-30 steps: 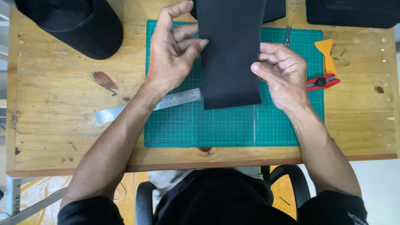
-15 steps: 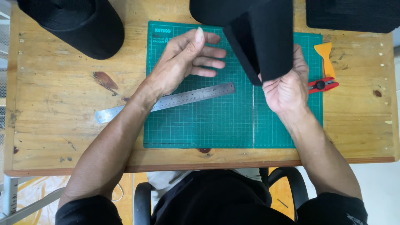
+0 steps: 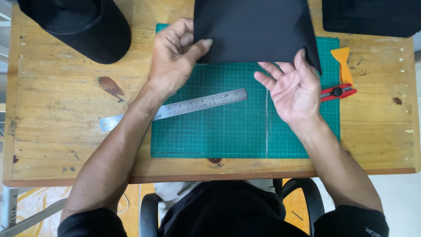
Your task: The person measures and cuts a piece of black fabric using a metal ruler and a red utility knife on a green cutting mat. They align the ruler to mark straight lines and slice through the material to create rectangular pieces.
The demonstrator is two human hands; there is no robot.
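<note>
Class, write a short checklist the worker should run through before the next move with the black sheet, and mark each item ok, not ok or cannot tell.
1. Left hand has a grip on the black sheet, thumb over its lower left edge: ok.
2. Right hand has a grip on the sheet: not ok; the palm is open, fingertips only under the lower right corner.
3. Sheet lies flat on the green cutting mat: not ok; it is lifted.
4. Steel ruler lies clear of the sheet: ok.
5. Red cutter lies away from both hands: ok.
6. Cutter blade retracted: cannot tell.
</note>
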